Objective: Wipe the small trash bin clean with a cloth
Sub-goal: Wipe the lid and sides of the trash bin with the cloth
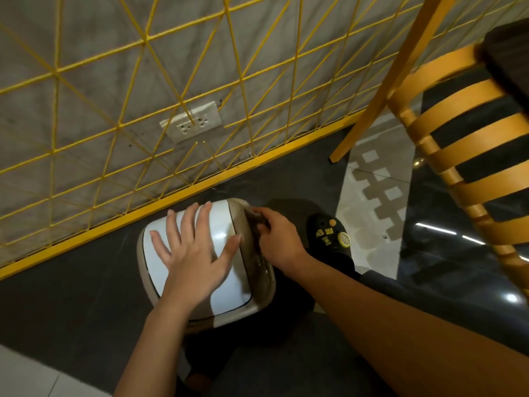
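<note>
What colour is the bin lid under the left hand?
The lid is glossy white, framed by a beige rim; the head view shows it best.

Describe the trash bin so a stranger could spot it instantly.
Find the yellow wire grid on the grey wall and follow it down to its base rail. On the dark floor before that rail stands the small trash bin, a left hand flat on top and a right hand holding a cloth at its rim. Its glossy white lid sets it apart from the black shoe beside it.
</note>
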Demonstrator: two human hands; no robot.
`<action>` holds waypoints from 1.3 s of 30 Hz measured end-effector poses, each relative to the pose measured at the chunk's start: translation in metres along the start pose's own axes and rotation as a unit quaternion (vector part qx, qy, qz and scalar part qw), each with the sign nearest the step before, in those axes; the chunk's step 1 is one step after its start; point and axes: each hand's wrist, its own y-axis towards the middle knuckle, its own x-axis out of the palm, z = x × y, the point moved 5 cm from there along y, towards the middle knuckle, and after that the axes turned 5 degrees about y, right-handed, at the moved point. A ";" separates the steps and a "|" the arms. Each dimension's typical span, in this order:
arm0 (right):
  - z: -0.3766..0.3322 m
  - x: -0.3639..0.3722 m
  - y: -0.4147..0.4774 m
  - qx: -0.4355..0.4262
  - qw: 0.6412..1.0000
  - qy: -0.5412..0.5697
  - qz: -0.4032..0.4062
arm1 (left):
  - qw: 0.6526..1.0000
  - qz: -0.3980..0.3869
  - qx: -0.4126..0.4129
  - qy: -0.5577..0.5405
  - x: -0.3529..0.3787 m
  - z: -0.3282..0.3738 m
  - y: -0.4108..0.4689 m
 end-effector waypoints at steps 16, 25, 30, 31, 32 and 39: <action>-0.007 0.002 0.041 0.049 0.997 -0.005 -0.051 | 1.000 -0.010 0.009 -0.023 -0.002 0.000 0.000; -0.007 -0.001 0.045 0.053 0.994 -0.039 -0.083 | 1.000 0.013 -0.009 -0.014 -0.003 0.003 0.000; 0.014 -0.003 0.025 0.088 0.993 0.000 -0.083 | 1.000 0.017 -0.002 -0.021 -0.003 0.004 0.000; 0.010 -0.002 0.029 0.084 0.993 -0.009 -0.076 | 1.000 0.019 -0.001 -0.022 -0.004 0.004 -0.001; 0.005 0.000 0.034 0.077 0.994 -0.025 -0.068 | 1.000 0.019 0.001 -0.022 -0.005 0.004 -0.001; -0.029 0.007 0.062 0.035 0.982 -0.148 -0.108 | 1.000 0.016 -0.004 -0.027 -0.006 0.005 0.000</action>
